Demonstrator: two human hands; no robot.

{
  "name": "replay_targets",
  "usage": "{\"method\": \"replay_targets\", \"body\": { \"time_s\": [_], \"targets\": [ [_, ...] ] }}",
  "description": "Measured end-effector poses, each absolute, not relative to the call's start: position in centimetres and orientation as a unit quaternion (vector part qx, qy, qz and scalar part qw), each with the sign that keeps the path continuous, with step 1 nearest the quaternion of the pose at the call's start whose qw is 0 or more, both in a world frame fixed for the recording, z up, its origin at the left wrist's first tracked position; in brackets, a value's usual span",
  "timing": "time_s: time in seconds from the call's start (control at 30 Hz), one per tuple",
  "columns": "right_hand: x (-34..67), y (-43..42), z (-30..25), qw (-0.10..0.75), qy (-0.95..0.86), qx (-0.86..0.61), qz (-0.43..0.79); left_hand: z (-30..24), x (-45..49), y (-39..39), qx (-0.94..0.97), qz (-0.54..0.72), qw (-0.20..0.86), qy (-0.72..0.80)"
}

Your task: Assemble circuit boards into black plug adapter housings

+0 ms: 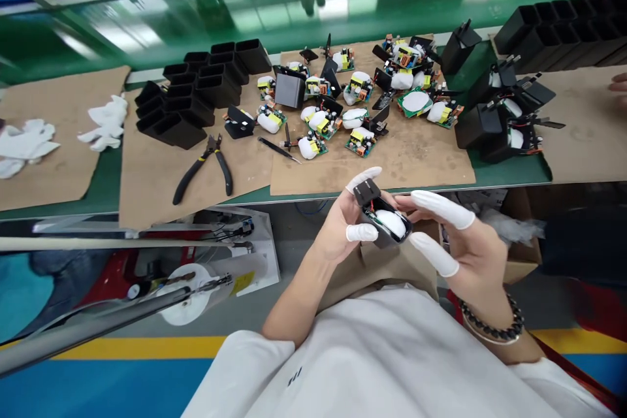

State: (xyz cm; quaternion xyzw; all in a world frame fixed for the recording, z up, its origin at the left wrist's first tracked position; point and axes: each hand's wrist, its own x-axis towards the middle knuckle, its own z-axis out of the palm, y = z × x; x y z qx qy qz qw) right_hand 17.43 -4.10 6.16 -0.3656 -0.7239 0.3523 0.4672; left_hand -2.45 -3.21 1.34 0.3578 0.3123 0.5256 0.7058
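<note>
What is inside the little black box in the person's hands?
A white rounded lump sits inside the little black box, with a sliver of green at its edge. The box walls and the left hand hide whatever lies deeper.

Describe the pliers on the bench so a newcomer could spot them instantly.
On the green bench, find the brown cardboard sheet in front of the stack of empty black housings. The pliers lie on it, handles spread toward the near edge. Unlike the thin straight tweezers to their right, they have thick black curved handles.
</note>
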Motion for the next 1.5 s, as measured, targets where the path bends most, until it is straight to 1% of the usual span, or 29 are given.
{"method": "replay_targets", "body": {
  "time_s": [0.13, 0.33, 0.47, 0.57, 0.63, 0.73, 0.83, 0.97, 1.03, 1.17, 1.27, 1.37, 1.43, 1.5],
  "targets": [
    [16.7, -5.0, 5.8, 0.454, -0.762, -0.375, 0.27, 1.0, -2.0, -3.7, 0.382, 0.575, 0.626, 0.364],
    [16.6, -5.1, 5.6, 0.468, -0.788, -0.37, 0.152, 1.2, -1.3, -4.2, 0.422, 0.589, 0.564, 0.397],
    [17.4, -3.9, 5.2, 0.438, -0.847, -0.286, 0.095, 1.6, -1.1, -4.4, 0.448, 0.597, 0.522, 0.413],
    [18.0, -3.0, 4.9, 0.42, -0.874, -0.233, 0.07, 1.8, -1.0, -4.7, 0.443, 0.596, 0.524, 0.417],
    [18.3, -2.8, 4.7, 0.421, -0.865, -0.247, 0.116, 2.0, -0.7, -4.8, 0.415, 0.599, 0.543, 0.418],
    [18.3, -3.2, 4.4, 0.426, -0.816, -0.329, 0.209, 2.5, -0.2, -4.8, 0.357, 0.608, 0.576, 0.412],
    [18.2, -3.4, 4.0, 0.442, -0.788, -0.348, 0.25, 3.1, 0.1, -4.4, 0.322, 0.626, 0.591, 0.393],
    [18.1, -3.0, 4.3, 0.542, -0.682, -0.374, 0.318, 3.4, 0.1, -3.2, 0.295, 0.632, 0.616, 0.366],
    [17.8, -2.8, 4.7, 0.573, -0.64, -0.367, 0.357, 3.4, 0.3, -2.3, 0.287, 0.63, 0.633, 0.346],
    [16.2, -2.6, 5.3, 0.566, -0.63, -0.346, 0.404, 3.6, 0.9, -1.2, 0.278, 0.62, 0.656, 0.329],
    [15.0, -2.3, 5.5, 0.577, -0.548, -0.419, 0.438, 4.7, 1.1, -1.3, 0.276, 0.616, 0.658, 0.334],
    [14.3, -1.5, 5.6, 0.566, -0.401, -0.442, 0.569, 6.0, 0.6, -1.6, 0.295, 0.636, 0.637, 0.32],
    [14.0, -0.9, 5.5, 0.54, -0.3, -0.396, 0.68, 6.8, 0.3, -1.6, 0.327, 0.654, 0.611, 0.303],
    [13.8, -0.5, 5.5, 0.495, -0.213, -0.341, 0.77, 7.2, 0.0, -1.4, 0.364, 0.655, 0.593, 0.294]
  ]
}}
